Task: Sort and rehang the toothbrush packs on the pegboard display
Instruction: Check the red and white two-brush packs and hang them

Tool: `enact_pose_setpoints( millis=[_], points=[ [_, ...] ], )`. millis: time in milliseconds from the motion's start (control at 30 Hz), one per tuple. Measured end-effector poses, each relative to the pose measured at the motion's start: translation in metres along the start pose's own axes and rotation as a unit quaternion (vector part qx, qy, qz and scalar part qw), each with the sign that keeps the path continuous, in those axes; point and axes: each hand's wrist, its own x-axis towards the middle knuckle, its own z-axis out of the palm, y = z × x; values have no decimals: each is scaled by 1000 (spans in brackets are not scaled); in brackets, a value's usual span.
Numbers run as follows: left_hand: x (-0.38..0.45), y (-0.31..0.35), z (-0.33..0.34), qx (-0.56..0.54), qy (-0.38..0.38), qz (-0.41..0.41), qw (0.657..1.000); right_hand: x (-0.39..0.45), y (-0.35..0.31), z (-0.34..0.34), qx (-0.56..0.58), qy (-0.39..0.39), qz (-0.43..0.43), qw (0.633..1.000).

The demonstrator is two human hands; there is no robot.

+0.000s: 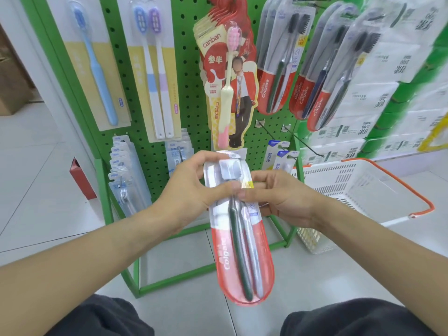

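Toothbrush pack [242, 251] gripped by both hands' fingers [206, 158], its top seemingly blurred and partly covered.

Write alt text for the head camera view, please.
Both hands, left hand and right hand, hold a red toothbrush pack before a green pegboard hung with other packs. A white basket stands at right.

A single head-worn wide-angle camera looks forward and down, close over the person's forearms, toward a green pegboard [155, 146] just ahead. The floor [43, 190] and a white basket [358, 190] fill the frame's lower edges.
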Motion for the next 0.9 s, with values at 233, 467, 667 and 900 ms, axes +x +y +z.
enact_pose_setpoints(
  millis=[233, 467, 667, 900],
  points=[
    [3, -1, -5, 74, 1, 49, 996, -4, -3, -5, -18, -51, 1, 999],
    [6, 3, -15, 67, 59, 57, 994, -4, 9, 0, -64, -88, 17, 994],
    [2, 8, -14, 78, 68, -21, 994, -4, 7, -5, -112, -94, 10, 989],
    [-3, 18, -8, 19, 3, -98, 995, -8, 2, 1, -129, -74, -29, 989]
  ],
)
